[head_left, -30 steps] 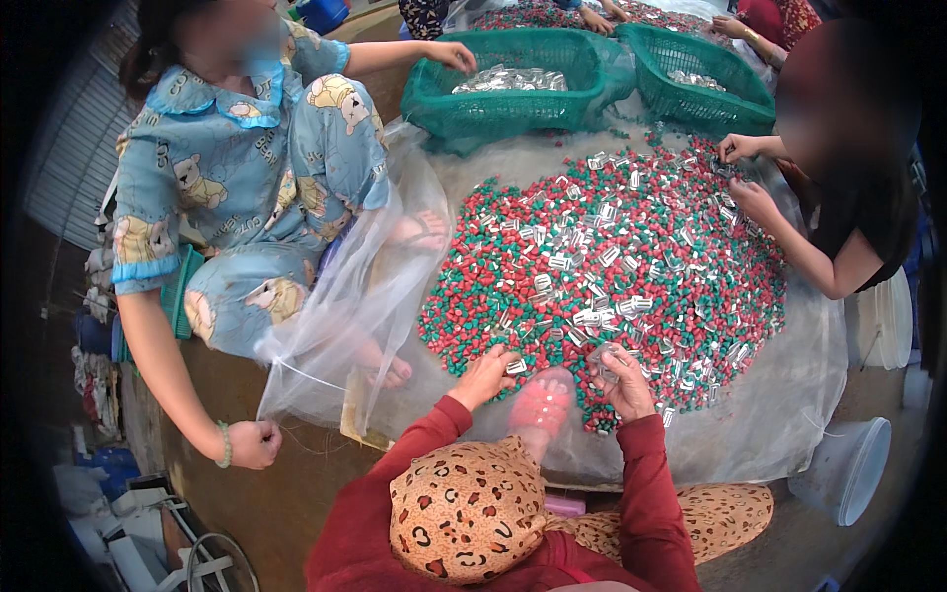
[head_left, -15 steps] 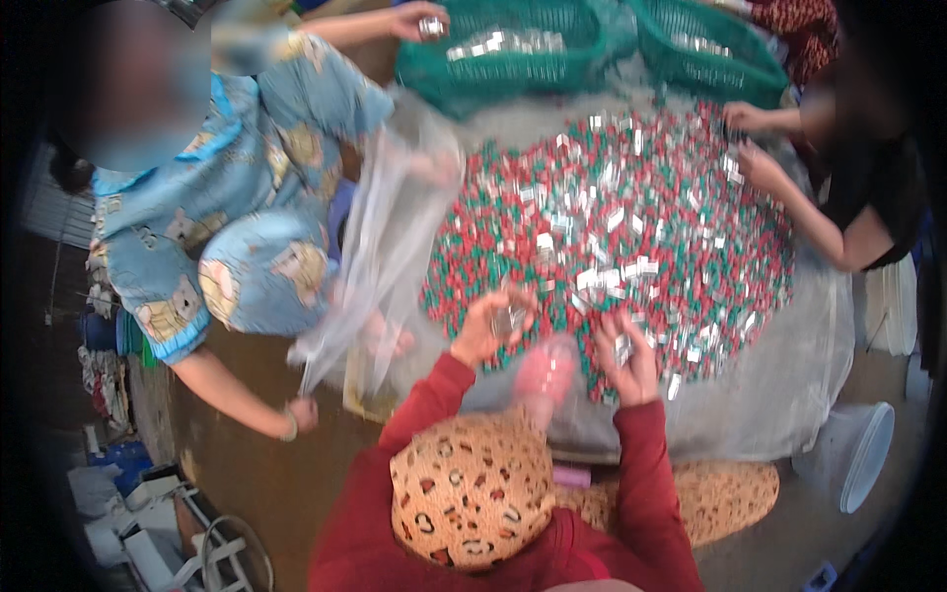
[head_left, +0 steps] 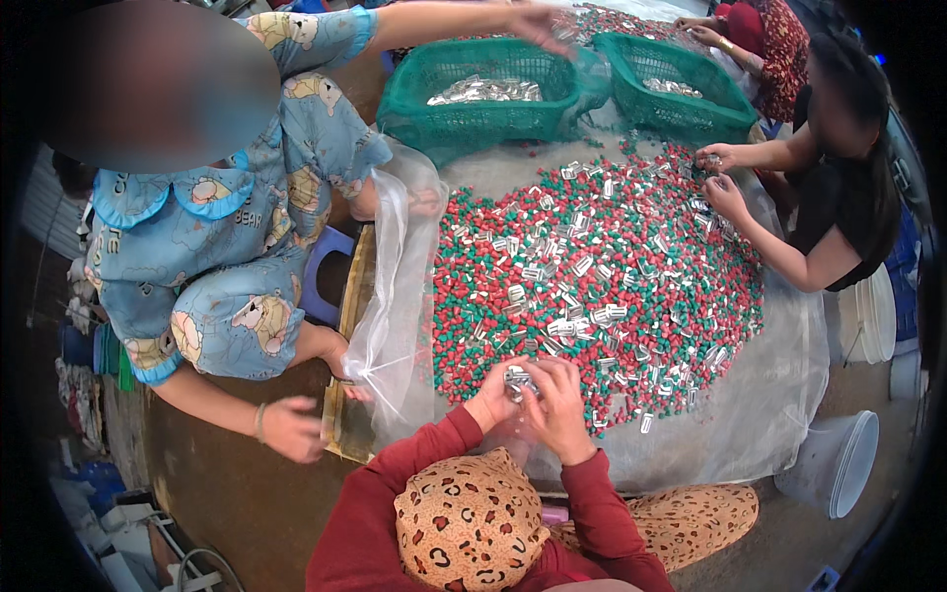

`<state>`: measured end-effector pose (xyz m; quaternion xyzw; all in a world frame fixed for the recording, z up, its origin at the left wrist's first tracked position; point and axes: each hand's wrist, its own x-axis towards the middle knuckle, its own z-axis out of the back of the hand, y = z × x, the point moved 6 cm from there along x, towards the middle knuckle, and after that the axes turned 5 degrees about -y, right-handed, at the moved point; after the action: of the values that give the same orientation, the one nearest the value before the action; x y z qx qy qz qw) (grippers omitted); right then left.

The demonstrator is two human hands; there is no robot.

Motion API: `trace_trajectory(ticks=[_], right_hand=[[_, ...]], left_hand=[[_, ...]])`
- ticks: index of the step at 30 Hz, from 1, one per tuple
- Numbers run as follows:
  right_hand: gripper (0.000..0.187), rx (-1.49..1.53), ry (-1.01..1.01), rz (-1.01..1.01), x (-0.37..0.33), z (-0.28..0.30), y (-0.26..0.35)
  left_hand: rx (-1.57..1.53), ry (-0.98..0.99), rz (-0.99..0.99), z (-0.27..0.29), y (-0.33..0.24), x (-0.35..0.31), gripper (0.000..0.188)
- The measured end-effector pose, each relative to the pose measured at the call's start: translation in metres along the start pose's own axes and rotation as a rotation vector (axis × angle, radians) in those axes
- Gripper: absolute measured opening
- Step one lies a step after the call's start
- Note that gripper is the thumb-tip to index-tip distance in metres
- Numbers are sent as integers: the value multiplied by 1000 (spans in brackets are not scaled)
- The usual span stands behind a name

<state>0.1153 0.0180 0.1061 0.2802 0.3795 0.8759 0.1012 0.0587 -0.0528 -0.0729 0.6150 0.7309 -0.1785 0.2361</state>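
My left hand (head_left: 493, 395) is closed around a small bunch of silver slotted metal pieces (head_left: 515, 381), held just above the near edge of a heap. My right hand (head_left: 558, 407) meets it from the right, its fingers bent and pressed against the same bunch. How many pieces each hand holds is hidden by the fingers. Beyond my hands spreads the heap of small red and green pellets (head_left: 483, 286), with many flat, slotted silver pieces (head_left: 518, 296) scattered through it. The heap lies on a translucent sheet (head_left: 730, 434).
Two green plastic baskets (head_left: 424, 120) with silver pieces in them stand at the far side. A person in blue patterned clothes (head_left: 197, 247) sits at left; another in black (head_left: 848, 217) picks at the heap on the right. A white bucket (head_left: 834, 469) stands at the lower right.
My right hand has moved left from over the heap to join my left hand. The left person's far hand, which held silver pieces, now reaches right above the basket, blurred.
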Motion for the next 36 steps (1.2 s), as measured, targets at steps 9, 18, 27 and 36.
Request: trace_trajectory(ticks=[9,18,27,36], right_hand=[[22,40,-8,-228,-25,55,-43],[26,4,124,-464,-60,70,-59],[28,-5,-47,-477,-70,81,-85],[36,79,8,-608,-71,54,-110]], left_hand=[[-195,76,-215,-100,-103,48,20],[-288,195,-638,-381,-325,94,54],[1177,116,-832,-236,-208,61,21],[2535,305,-1067,-106,-22,31,38]])
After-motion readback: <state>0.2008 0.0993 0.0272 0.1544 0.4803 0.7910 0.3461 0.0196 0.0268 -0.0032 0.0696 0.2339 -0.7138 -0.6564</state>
